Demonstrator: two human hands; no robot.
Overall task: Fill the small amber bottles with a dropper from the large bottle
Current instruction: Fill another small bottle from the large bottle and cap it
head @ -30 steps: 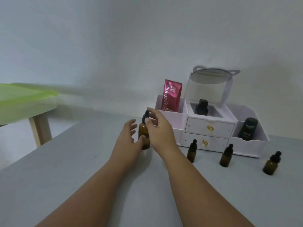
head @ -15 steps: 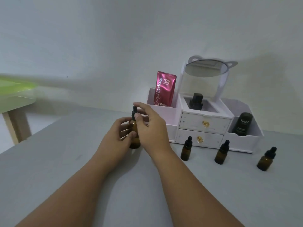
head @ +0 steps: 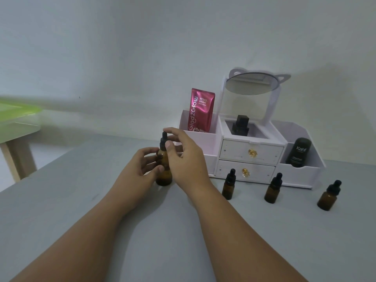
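Plain pale wall, green-topped table at left.

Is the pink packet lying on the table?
No, the pink packet stands upright in the left compartment of the white organizer.

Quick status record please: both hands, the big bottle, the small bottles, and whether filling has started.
left hand: holds the large bottle round its body
large bottle: upright on the table
right hand: pinches the dropper cap
dropper cap: on the large bottle, not lifted
left small bottle, middle small bottle, right small bottle: capped, upright, untouched, in front of the organizer
filling: not started
liquid levels: cannot tell
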